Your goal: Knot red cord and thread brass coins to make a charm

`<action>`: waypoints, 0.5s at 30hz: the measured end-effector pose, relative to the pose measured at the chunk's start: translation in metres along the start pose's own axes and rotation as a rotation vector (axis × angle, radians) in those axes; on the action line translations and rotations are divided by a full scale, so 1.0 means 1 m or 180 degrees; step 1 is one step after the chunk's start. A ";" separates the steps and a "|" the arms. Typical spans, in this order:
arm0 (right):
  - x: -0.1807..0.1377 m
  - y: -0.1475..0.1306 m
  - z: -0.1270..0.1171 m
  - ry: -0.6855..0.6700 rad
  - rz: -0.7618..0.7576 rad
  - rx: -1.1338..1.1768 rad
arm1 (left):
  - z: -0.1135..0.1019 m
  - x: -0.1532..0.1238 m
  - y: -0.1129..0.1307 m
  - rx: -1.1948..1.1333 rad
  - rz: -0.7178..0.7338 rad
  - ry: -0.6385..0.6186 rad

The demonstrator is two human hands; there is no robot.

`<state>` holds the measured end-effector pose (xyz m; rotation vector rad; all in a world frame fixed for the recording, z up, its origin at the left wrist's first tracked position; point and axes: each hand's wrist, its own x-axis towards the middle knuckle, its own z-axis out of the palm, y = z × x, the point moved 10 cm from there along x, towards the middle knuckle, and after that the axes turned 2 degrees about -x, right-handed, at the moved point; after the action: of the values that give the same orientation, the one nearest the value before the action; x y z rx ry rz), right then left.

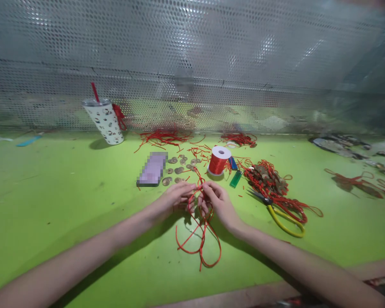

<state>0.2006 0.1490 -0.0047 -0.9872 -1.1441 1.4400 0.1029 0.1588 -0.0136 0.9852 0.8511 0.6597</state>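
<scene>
A thin red cord [219, 246] is pinched between my two hands, with a small loop standing above the fingertips and long loops and loose ends hanging below onto the green table. My left hand [179, 196] has its fingers closed on the cord from the left. My right hand [215, 197] grips it from the right, thumb and forefinger pressed together. The fingers hide part of the knotting between them. Just beyond the hands lie several round coins with holes [179, 170], and a spool of red cord [218, 162] stands upright behind my right hand.
Right of the hands lie yellow-handled scissors [284, 220], a green lighter [235, 179] and a pile of corded coins [266, 177]. A phone [153, 168] is at the left. Farther back stand a patterned cup [104, 122], red cord scraps [165, 137] and a perforated metal screen [167, 92].
</scene>
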 end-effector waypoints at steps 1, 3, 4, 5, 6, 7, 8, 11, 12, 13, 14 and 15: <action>0.000 0.000 0.000 0.0001 -0.0002 0.0005 | 0.000 -0.001 0.002 0.0004 0.0006 0.0021; -0.001 0.000 0.001 -0.0026 -0.0030 -0.0017 | -0.002 -0.003 0.008 0.0082 0.0068 0.0085; -0.001 0.000 0.001 -0.0037 -0.0070 -0.0059 | -0.002 -0.004 0.009 0.0085 0.0070 0.0109; -0.002 -0.001 0.001 -0.0034 -0.0121 -0.0126 | -0.001 -0.004 0.008 0.0052 0.0031 0.0090; -0.002 -0.003 0.001 -0.0015 -0.0174 -0.0214 | 0.001 -0.004 0.006 -0.0012 -0.0036 0.0029; -0.003 -0.003 0.001 0.0008 -0.0220 -0.0310 | 0.003 -0.004 0.004 -0.0098 -0.0089 -0.0043; -0.003 -0.004 0.000 0.0026 -0.0251 -0.0400 | 0.005 -0.003 0.003 -0.0194 -0.0119 -0.0109; -0.003 -0.002 0.002 -0.0007 -0.0259 -0.0544 | 0.008 0.001 0.001 -0.0384 -0.0155 -0.0271; -0.003 -0.002 0.002 -0.0027 -0.0260 -0.0555 | 0.007 0.002 0.001 -0.0408 -0.0158 -0.0299; -0.003 -0.001 0.002 -0.0038 -0.0264 -0.0564 | 0.006 0.003 0.002 -0.0392 -0.0145 -0.0298; -0.003 -0.001 0.002 -0.0041 -0.0272 -0.0573 | 0.004 0.003 0.003 -0.0328 -0.0107 -0.0264; -0.003 0.000 0.002 -0.0038 -0.0285 -0.0579 | 0.001 0.004 0.005 -0.0227 -0.0051 -0.0221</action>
<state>0.1994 0.1454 -0.0040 -1.0400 -1.3295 1.2891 0.1057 0.1632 -0.0101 0.9310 0.7686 0.6346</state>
